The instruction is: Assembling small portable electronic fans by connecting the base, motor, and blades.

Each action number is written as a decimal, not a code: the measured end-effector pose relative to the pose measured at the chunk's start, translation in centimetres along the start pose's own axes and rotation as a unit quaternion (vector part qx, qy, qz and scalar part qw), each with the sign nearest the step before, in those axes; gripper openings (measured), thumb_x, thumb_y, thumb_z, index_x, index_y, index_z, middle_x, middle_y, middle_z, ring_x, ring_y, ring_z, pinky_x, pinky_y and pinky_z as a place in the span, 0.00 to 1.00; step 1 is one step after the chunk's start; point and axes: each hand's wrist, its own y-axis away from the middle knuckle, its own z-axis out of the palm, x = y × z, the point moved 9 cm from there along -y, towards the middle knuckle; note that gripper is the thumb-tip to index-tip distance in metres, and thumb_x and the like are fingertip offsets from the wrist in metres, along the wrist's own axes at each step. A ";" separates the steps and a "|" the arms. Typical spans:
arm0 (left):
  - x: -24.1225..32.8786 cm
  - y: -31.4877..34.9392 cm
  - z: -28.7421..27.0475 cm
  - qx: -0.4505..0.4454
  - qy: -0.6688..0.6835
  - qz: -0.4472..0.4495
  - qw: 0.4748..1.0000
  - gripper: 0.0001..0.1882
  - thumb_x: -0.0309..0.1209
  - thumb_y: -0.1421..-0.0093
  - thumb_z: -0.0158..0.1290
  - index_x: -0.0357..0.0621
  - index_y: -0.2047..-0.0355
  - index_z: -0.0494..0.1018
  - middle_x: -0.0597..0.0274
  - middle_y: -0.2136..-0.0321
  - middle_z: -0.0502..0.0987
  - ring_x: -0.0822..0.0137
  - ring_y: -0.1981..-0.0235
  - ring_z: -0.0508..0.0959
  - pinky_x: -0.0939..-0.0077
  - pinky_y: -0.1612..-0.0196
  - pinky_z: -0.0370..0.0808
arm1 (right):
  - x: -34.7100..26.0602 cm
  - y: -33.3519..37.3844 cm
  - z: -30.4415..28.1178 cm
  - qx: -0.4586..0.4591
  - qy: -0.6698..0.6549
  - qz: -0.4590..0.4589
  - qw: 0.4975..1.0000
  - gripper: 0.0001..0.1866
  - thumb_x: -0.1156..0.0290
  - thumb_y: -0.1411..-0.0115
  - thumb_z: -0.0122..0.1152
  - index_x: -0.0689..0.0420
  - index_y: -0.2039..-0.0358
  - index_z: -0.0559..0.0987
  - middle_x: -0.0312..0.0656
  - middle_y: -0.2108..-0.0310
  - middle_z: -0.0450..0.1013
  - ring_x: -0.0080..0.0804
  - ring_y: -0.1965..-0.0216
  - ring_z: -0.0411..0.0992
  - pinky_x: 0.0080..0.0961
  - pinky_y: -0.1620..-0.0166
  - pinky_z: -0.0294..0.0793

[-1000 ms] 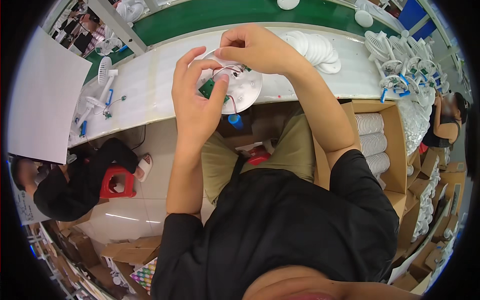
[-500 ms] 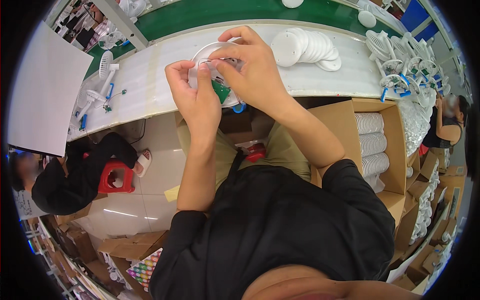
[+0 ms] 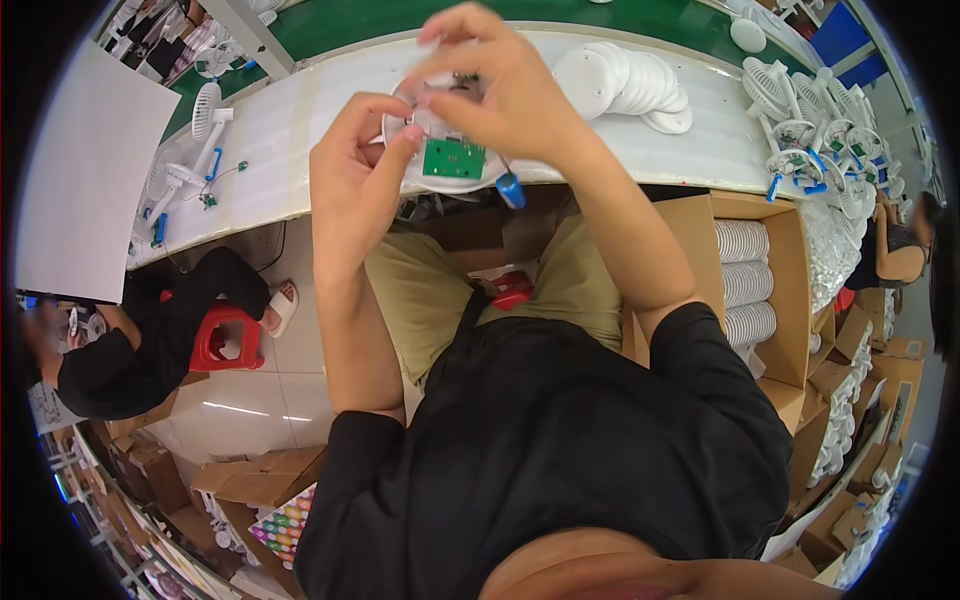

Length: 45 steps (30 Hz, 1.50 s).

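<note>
A white round fan base sits at the near edge of the white bench, its inside facing up. A green circuit board lies in it, and a blue cylindrical battery hangs over the rim on a wire. My left hand is at the base's left side, thumb and forefinger pinched on what looks like a thin wire. Above the base, my right hand bends its thumb and forefinger together close to the left fingertips. Blur hides what the right fingertips hold.
White round discs overlap in a row to the right. Fan assemblies with blue batteries stand at the right and left. An open carton of stacked white discs is below the bench. Co-workers sit left and right.
The circuit board has turned from tilted to nearly level and shows more fully. My left hand has shifted left, my right hand up and away. The battery now hangs further right.
</note>
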 end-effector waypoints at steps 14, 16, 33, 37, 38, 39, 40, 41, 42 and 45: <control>0.2 2.2 1.3 0.172 0.006 0.040 0.984 0.09 0.23 0.35 0.58 0.34 0.59 0.69 0.61 0.67 0.76 0.81 0.76 0.73 0.87 0.75 0.66 | 4.7 16.2 3.0 0.244 -0.598 0.506 0.572 0.10 0.59 0.27 0.50 0.52 0.57 0.72 0.42 0.55 0.75 0.32 0.54 0.72 0.32 0.48 0.70; 0.2 2.6 1.3 0.168 -0.006 0.035 0.985 0.08 0.24 0.35 0.57 0.35 0.59 0.70 0.61 0.68 0.76 0.82 0.76 0.73 0.87 0.76 0.66 | 5.3 15.4 2.0 0.292 -0.544 0.492 0.613 0.08 0.63 0.28 0.52 0.53 0.56 0.71 0.41 0.54 0.74 0.30 0.53 0.71 0.32 0.46 0.69; 0.5 2.8 0.0 0.179 -0.030 0.028 0.983 0.08 0.29 0.34 0.57 0.36 0.64 0.72 0.67 0.74 0.75 0.84 0.80 0.67 0.86 0.78 0.61 | -0.1 4.7 -2.1 -0.041 0.013 0.169 0.985 0.09 0.74 0.43 0.68 0.57 0.61 0.86 0.44 0.59 0.76 0.36 0.63 0.74 0.27 0.58 0.73; 0.2 2.7 -0.1 0.183 -0.016 0.018 0.983 0.09 0.29 0.36 0.60 0.37 0.66 0.71 0.67 0.75 0.76 0.85 0.80 0.66 0.87 0.78 0.60 | 0.0 4.1 -1.6 -0.023 0.078 0.110 0.991 0.09 0.73 0.45 0.69 0.56 0.62 0.87 0.44 0.58 0.73 0.40 0.61 0.73 0.31 0.56 0.73; 0.1 2.6 -0.2 0.183 -0.024 0.011 0.983 0.10 0.29 0.36 0.60 0.37 0.66 0.71 0.67 0.75 0.76 0.85 0.80 0.66 0.87 0.78 0.60 | 0.3 4.1 -1.3 -0.021 0.074 0.115 0.990 0.09 0.73 0.44 0.69 0.56 0.62 0.87 0.44 0.58 0.73 0.37 0.60 0.73 0.30 0.56 0.73; -0.2 2.6 -0.4 0.188 -0.033 0.003 0.982 0.10 0.29 0.36 0.61 0.36 0.67 0.71 0.68 0.75 0.76 0.85 0.80 0.66 0.87 0.78 0.60 | 0.5 4.2 -1.1 -0.011 0.071 0.119 0.990 0.09 0.73 0.44 0.69 0.56 0.61 0.87 0.43 0.57 0.72 0.35 0.59 0.73 0.29 0.55 0.73; -0.2 2.5 -0.4 0.190 -0.016 0.012 0.982 0.10 0.28 0.36 0.61 0.36 0.67 0.71 0.68 0.76 0.76 0.86 0.80 0.66 0.87 0.78 0.60 | 1.7 4.7 -0.6 -0.019 -0.011 0.185 0.982 0.09 0.73 0.43 0.68 0.56 0.61 0.87 0.43 0.56 0.72 0.33 0.58 0.73 0.27 0.54 0.74; -0.2 2.4 -0.6 0.195 0.000 0.022 0.980 0.10 0.28 0.36 0.61 0.36 0.67 0.71 0.68 0.76 0.76 0.86 0.80 0.65 0.87 0.78 0.60 | 2.8 5.3 -0.2 -0.017 -0.092 0.248 0.964 0.08 0.73 0.42 0.68 0.57 0.61 0.87 0.42 0.55 0.72 0.30 0.57 0.73 0.26 0.54 0.74; -0.3 2.4 -0.7 0.201 0.016 0.032 0.979 0.11 0.28 0.36 0.61 0.36 0.67 0.71 0.69 0.76 0.75 0.86 0.80 0.65 0.88 0.78 0.59 | 3.9 6.1 0.5 -0.019 -0.175 0.316 0.932 0.08 0.73 0.42 0.68 0.57 0.61 0.87 0.42 0.54 0.71 0.28 0.56 0.73 0.24 0.53 0.74; -0.8 2.5 -0.9 0.214 -0.009 0.022 0.977 0.10 0.28 0.36 0.61 0.37 0.67 0.71 0.69 0.75 0.75 0.86 0.80 0.64 0.88 0.78 0.58 | 4.4 6.6 0.1 0.027 -0.311 0.325 0.893 0.09 0.75 0.40 0.66 0.58 0.59 0.87 0.42 0.51 0.71 0.25 0.56 0.73 0.22 0.56 0.76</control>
